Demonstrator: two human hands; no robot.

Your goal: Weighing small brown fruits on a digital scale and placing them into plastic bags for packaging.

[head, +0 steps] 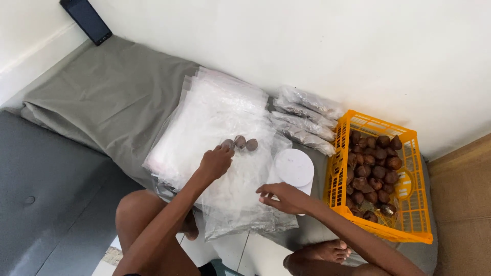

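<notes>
Left hand (215,162) pinching a brown fruit (228,144) atop the clear plastic bags (204,122), two more beside it. Right hand (284,197) loosely curled, empty, touching the bags' edge near the white scale (294,167).

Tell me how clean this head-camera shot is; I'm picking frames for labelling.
Head view: soft, even daylight with faint shadows; mild glare whitens the clear plastic bags; wide-angle bending at the edges; left hand, right hand and brown fruits in the orange crate stay fairly sharp.
</notes>
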